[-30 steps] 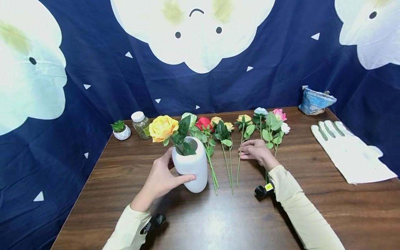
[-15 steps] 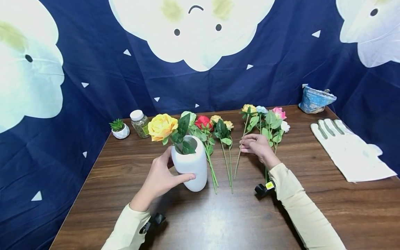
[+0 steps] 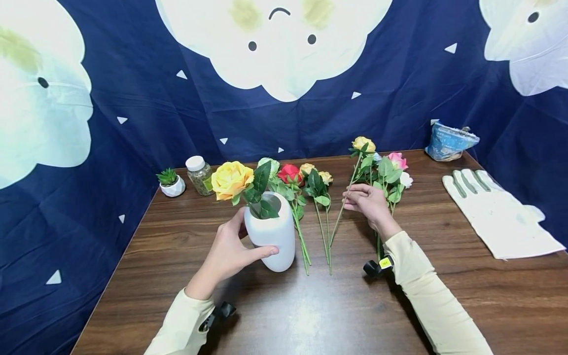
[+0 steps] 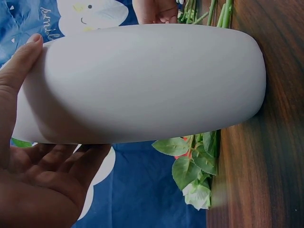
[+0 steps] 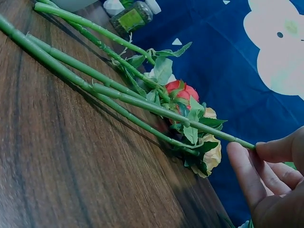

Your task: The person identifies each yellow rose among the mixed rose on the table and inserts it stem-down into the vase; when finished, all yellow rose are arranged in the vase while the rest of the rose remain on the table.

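Note:
My left hand point(image 3: 230, 251) grips a white vase point(image 3: 277, 236), thumb on its near side and fingers round the far left. A large yellow rose point(image 3: 232, 181) with dark leaves leans out of the vase's mouth to the left. In the left wrist view the vase point(image 4: 152, 85) fills the middle. My right hand point(image 3: 366, 202) pinches the green stem of a smaller yellow rose point(image 3: 364, 144) between thumb and fingertips. Its bloom is raised at the back, and the stem slants down left across the neighbouring stems. The right wrist view shows the pinched stem point(image 5: 213, 131) close up.
A red rose point(image 3: 290, 174) and several pale yellow roses point(image 3: 325, 178) lie right of the vase. Further right are a pink rose point(image 3: 397, 160) and a white one. A potted succulent point(image 3: 170, 182), a lidded jar point(image 3: 200, 176), gloves point(image 3: 501, 222) and a blue bag point(image 3: 449, 143) stand around.
The smaller yellow rose has been raised and tilted, its bloom moving up and right, its stem end shifting left. My right hand has risen slightly; the left hand stays on the vase.

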`<state>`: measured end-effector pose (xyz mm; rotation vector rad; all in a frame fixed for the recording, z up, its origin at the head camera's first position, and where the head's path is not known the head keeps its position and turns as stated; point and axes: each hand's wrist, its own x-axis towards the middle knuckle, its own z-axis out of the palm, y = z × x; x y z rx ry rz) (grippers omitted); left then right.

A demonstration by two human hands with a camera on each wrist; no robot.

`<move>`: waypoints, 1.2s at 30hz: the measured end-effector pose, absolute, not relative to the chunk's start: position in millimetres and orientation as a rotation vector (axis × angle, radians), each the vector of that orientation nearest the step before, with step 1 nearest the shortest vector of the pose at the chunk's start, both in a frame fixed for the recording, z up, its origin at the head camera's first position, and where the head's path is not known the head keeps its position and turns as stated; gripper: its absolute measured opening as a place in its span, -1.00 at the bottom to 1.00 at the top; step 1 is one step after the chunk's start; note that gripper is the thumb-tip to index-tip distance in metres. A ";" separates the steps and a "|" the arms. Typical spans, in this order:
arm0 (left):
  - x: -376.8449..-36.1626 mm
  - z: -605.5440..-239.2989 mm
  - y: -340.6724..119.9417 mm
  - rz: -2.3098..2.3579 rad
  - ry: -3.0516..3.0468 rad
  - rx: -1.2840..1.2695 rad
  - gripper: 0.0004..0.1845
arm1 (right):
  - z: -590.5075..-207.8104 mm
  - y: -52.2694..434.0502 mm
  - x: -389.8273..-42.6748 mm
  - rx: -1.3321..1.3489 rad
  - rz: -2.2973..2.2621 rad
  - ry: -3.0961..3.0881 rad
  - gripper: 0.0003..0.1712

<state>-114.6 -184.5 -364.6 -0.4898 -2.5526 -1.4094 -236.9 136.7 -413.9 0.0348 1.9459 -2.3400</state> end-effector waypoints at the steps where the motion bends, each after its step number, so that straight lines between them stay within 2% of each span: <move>1: -114.7 -364.8 -184.5 -1.408 -2.551 -0.490 -0.24 | -413.7 136.7 -236.7 0.033 -2.338 1.945 -0.91; 9: -115.2 -364.8 -184.4 -1.409 -2.552 -0.489 -0.24 | -410.0 136.0 -235.3 0.045 -2.382 1.922 -0.92; 16: -114.5 -364.7 -184.5 -1.415 -2.553 -0.489 -0.24 | -408.3 137.9 -236.1 0.041 -2.470 1.856 -0.79; 23: -115.2 -364.4 -184.0 -1.420 -2.553 -0.490 -0.23 | -406.3 138.2 -239.0 0.098 -2.631 1.831 -0.89; 36: -115.4 -364.5 -184.1 -1.428 -2.549 -0.495 -0.23 | -406.6 134.1 -240.7 0.186 -2.982 1.651 -0.82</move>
